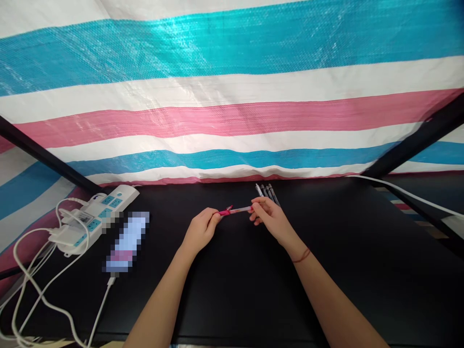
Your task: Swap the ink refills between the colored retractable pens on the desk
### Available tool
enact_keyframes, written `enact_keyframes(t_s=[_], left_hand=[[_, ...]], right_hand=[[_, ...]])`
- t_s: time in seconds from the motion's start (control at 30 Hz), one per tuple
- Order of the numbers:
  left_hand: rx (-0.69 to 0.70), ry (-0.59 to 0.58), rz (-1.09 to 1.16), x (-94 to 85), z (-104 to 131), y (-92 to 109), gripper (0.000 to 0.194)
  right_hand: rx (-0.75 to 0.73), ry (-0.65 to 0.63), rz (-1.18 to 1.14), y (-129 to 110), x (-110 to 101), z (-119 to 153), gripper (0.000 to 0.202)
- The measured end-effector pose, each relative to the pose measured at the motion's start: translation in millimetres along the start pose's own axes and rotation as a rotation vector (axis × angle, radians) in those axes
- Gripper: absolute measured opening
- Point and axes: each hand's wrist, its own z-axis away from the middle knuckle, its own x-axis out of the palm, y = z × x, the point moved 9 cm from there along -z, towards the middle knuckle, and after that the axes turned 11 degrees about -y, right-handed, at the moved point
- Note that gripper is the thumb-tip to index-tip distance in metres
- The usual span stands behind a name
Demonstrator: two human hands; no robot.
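Observation:
A pink and clear pen (235,210) is held level between my two hands over the black table. My left hand (201,229) pinches its pink end, where a small pink clip sticks up. At the other end, the thumb and fingers of my right hand (270,217) close on the clear part near a reddish tip. Several pens (267,190) with clear and dark barrels lie side by side just behind my right hand, partly hidden by it.
On the left of the black table (232,299) are a white power strip (103,217) with plugs and looping white cables, and a blurred phone (127,241) on a cable. Striped sheeting (232,116) hangs behind, between black bars. Another white cable (406,189) runs at the right.

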Motion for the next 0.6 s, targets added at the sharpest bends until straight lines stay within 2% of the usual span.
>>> enact_keyframes(t_s=[0.13, 0.27, 0.33, 0.43, 0.6], left_hand=[[-0.003, -0.009, 0.0, 0.9, -0.7, -0.3, 0.028], [-0.006, -0.01, 0.007, 1.6, -0.4, -0.5, 0.029], [-0.003, -0.01, 0.013, 1.8, -0.2, -0.4, 0.029], [-0.005, -0.018, 0.014, 2.6, -0.5, -0.6, 0.029], [-0.025, -0.026, 0.011, 3.3, -0.7, -0.7, 0.03]], right_hand=[[-0.012, -0.05, 0.043, -1.5, 3.5, -0.5, 0.041], [-0.023, -0.01, 0.006, -2.7, -0.2, 0.6, 0.043], [0.011, -0.016, 0.058, -0.9, 0.6, 0.7, 0.041], [0.007, -0.041, 0.132, -3.3, 3.2, 0.9, 0.048], [-0.05, -0.018, 0.023, -7.6, 0.6, 1.6, 0.04]])
